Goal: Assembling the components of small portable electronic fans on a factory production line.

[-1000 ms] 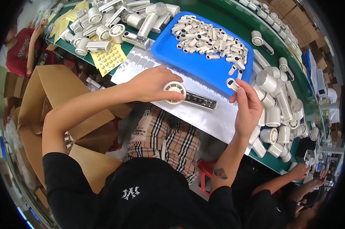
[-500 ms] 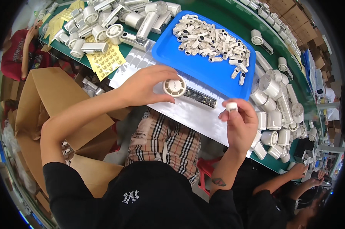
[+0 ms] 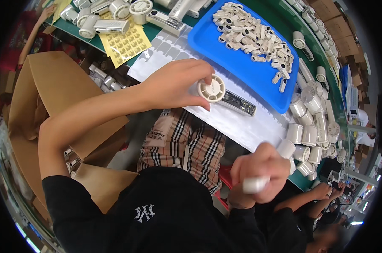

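My left hand [image 3: 186, 82] is closed round the round white head of a handheld fan [image 3: 211, 88], thumb on the near side and fingers on the far side. The fan lies over the pale sheet, its handle pointing right. Along that handle the dark circuit board [image 3: 238, 103] is exposed. Nearer to me and to the right, my right hand [image 3: 262, 166] is smeared by motion. A small white piece [image 3: 255, 184] shows in its fingers, too blurred to tell its kind.
Beyond the sheet [image 3: 157, 59] stands a blue tray [image 3: 224, 52] of small white parts. White fans [image 3: 311, 101] are heaped at right, others [image 3: 113, 26] at far left beside yellow sticker sheets [image 3: 130, 44]. An open cardboard box [image 3: 51, 92] is at left. Another person's hands [image 3: 326, 190] work at lower right.
My right hand has drawn back toward me with the small white piece, away from the fan handle. My left hand still holds the fan. The whole view has shifted somewhat.
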### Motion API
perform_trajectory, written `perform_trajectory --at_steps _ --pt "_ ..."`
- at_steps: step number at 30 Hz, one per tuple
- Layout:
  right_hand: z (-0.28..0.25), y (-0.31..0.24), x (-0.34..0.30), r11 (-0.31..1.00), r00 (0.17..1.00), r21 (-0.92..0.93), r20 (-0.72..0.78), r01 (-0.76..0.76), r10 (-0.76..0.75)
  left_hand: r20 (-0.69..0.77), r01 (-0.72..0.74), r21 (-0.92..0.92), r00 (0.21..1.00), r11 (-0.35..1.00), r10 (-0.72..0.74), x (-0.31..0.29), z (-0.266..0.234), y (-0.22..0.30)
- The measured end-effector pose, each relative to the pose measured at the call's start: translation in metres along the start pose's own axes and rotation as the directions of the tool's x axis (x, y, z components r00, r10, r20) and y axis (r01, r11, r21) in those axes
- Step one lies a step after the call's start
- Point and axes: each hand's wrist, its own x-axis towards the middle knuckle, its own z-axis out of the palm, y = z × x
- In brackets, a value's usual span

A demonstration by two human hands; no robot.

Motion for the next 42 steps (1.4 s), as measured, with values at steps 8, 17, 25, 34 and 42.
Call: perform_trajectory --at_steps 8,17,25,34,42 --pt "-0.038 0.03 0.006 0.98 0.983 0.201 -0.177 -0.006 0.042 -0.049 -0.154 0.102 0.986 0.983 0.159 -0.002 0.007 -0.011" --pt "-0.06 0.047 0.035 0.441 0.961 -0.895 -0.058 0.069 -0.269 -0.057 -0.113 0.026 0.992 0.993 0.114 -0.002 0.012 -0.007" --pt "-0.057 0.052 0.039 0.381 0.976 -0.922 -0.02 0.066 -0.218 -0.11 -0.103 0.055 0.988 0.993 0.108 -0.006 0.016 -0.012" --pt "-0.061 0.053 0.043 0.276 0.982 -0.958 0.021 0.073 -0.189 -0.117 -0.057 0.06 0.991 0.997 0.064 -0.006 0.016 -0.01" --pt "-0.057 0.043 0.048 0.243 0.991 -0.965 0.076 0.101 -0.109 -0.118 -0.075 0.07 0.99 0.995 0.083 -0.007 0.016 -0.01"
